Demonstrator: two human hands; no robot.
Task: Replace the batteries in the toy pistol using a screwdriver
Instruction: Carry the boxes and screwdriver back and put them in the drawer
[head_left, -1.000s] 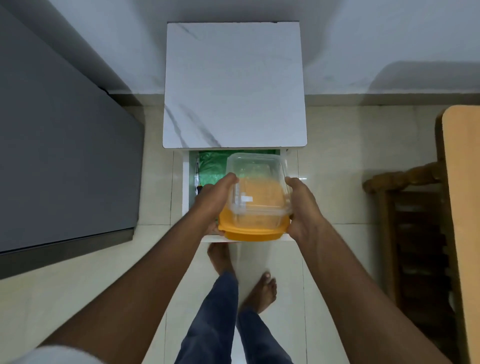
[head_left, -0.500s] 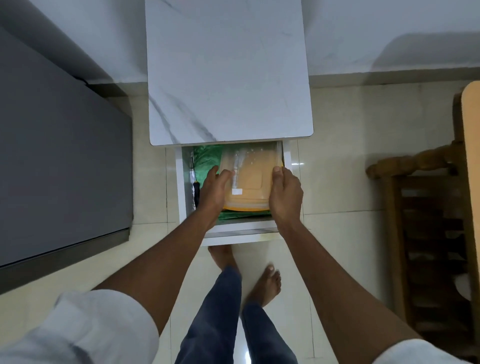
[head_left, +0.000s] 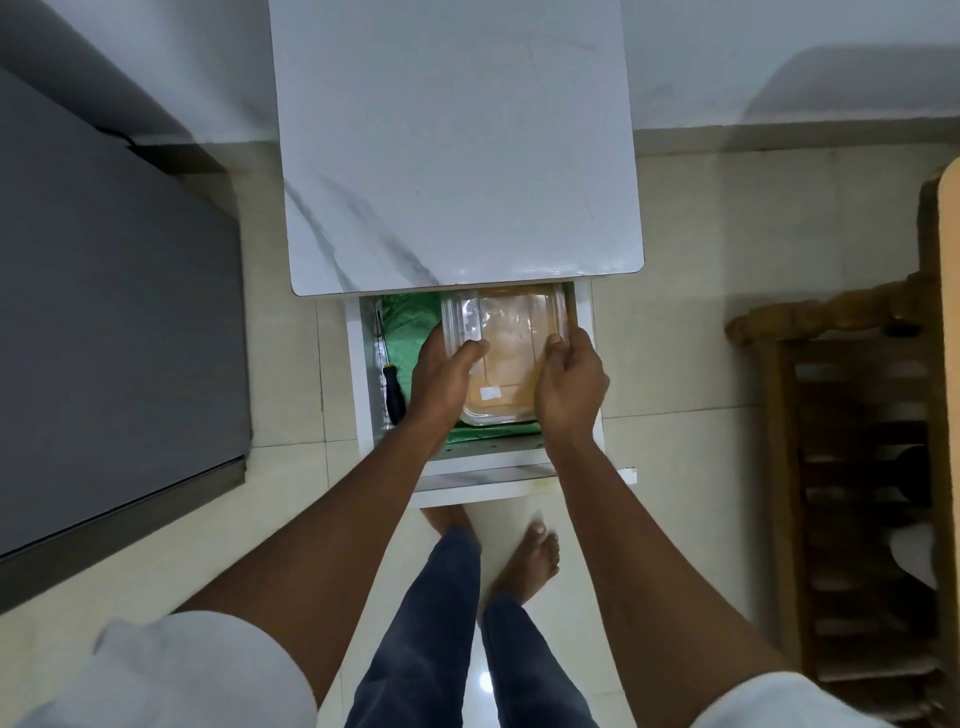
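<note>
A clear plastic container (head_left: 511, 332) with an orange base lies in the open drawer (head_left: 363, 395) of a white marble-topped cabinet. It rests on green plastic sheeting (head_left: 408, 325). My left hand (head_left: 441, 376) grips its left side and my right hand (head_left: 569, 387) grips its right side. A black-handled screwdriver (head_left: 390, 384) lies along the drawer's left wall, just left of my left hand. No toy pistol or batteries are visible.
The cabinet's marble top (head_left: 457, 150) overhangs the back of the drawer. A dark grey surface (head_left: 104, 338) stands to the left and a wooden chair (head_left: 841, 415) to the right. My bare feet (head_left: 524, 564) stand on the tiled floor below the drawer front.
Both hands lowered the container from above the drawer down into it and pushed it further back, toward the right side.
</note>
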